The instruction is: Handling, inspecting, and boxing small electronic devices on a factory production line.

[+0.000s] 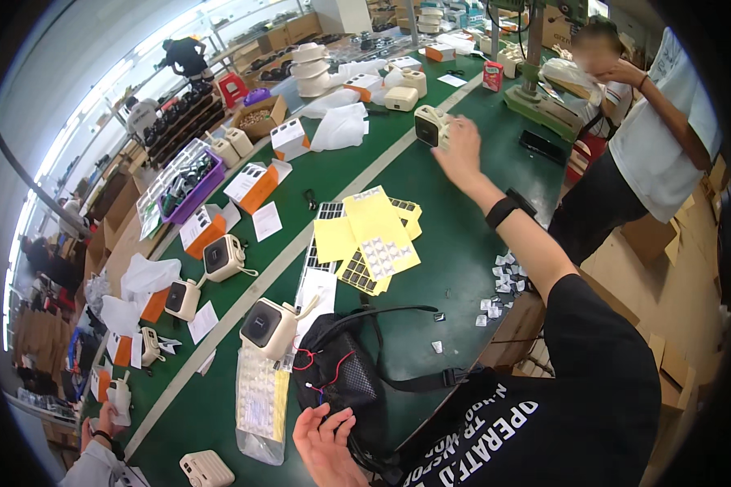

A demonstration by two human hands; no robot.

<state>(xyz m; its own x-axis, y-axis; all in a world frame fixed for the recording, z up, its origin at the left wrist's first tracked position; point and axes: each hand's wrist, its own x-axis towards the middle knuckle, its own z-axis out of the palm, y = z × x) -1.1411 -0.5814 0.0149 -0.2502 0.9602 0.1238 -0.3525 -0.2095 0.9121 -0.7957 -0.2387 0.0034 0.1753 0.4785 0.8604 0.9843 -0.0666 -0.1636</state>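
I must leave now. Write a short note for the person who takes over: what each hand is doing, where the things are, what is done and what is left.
Right hand: stretched far across the green table, closed on a small cream speaker unit.
Left hand: open, resting on the black bag at the near edge.
Nearby: another cream unit with red and blue wires beside the bag; yellow sticker sheets mid-table; peeled white backing scraps to the right.
Done: some pads are gone from the sheets.
Left: several cream units along the left side; whether finished, cannot tell.
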